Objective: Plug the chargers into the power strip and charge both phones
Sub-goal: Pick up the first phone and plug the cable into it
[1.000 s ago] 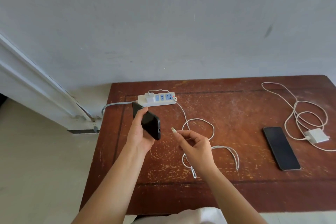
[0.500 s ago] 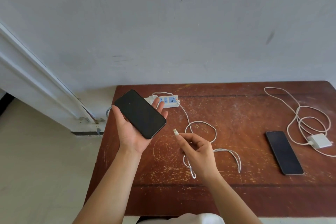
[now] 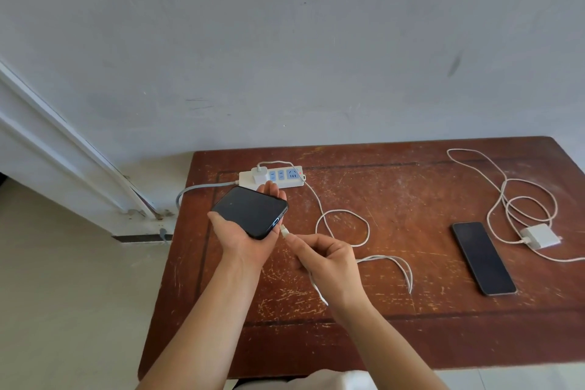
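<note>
My left hand (image 3: 245, 239) cradles a black phone (image 3: 250, 210), screen up, its port end facing right. My right hand (image 3: 329, 263) pinches the white cable connector (image 3: 284, 230) just below and right of that port, a small gap apart. Its cable (image 3: 343, 225) loops back to a white charger (image 3: 259, 175) plugged into the left socket of the white power strip (image 3: 285, 177). A second black phone (image 3: 482, 258) lies flat at the right. Beside it rests a loose white charger (image 3: 539, 235) with its coiled cable (image 3: 522, 203), unplugged.
The scratched brown wooden table (image 3: 395, 193) stands against a grey wall. The strip's grey cord (image 3: 196, 190) drops off the table's left edge toward the floor. A white door frame (image 3: 63, 149) stands at the left.
My left hand turned the phone from edge-on to flat, screen up, then rotated its port end toward my right hand. My right hand brought the connector up close to the port.
</note>
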`<state>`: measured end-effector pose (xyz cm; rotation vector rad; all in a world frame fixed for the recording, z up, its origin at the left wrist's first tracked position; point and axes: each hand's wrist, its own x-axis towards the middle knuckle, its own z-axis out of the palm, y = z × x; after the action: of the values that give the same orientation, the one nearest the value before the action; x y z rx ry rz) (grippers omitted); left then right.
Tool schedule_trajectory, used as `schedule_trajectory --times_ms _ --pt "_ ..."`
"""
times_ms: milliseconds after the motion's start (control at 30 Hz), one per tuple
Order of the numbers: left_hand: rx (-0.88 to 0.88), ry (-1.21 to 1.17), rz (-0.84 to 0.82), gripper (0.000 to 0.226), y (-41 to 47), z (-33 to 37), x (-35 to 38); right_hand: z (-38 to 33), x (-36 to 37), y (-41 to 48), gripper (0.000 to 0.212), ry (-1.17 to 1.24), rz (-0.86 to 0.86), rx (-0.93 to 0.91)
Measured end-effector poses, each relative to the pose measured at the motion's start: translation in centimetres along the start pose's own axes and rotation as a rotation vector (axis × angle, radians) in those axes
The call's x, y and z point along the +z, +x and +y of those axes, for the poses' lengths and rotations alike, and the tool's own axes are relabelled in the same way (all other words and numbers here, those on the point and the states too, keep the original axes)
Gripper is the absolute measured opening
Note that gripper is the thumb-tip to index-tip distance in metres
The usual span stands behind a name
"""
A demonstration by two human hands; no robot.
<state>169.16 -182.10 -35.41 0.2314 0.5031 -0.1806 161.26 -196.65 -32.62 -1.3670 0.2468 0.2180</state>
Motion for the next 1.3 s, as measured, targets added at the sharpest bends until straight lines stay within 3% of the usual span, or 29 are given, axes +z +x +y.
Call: schedule_trajectory --times_ms 700,1300 --pt "0.039 0.342 -0.181 0.083 0.5 0.4 0.4 -1.4 -0.4 0.0 0.018 -0.010 -0.001 0.123" --pt "0.012 0.396 -0.091 0.091 1.0 -0.5 1.1 -2.3 -1.1 0.7 0.022 0.147 -0.012 0.256"
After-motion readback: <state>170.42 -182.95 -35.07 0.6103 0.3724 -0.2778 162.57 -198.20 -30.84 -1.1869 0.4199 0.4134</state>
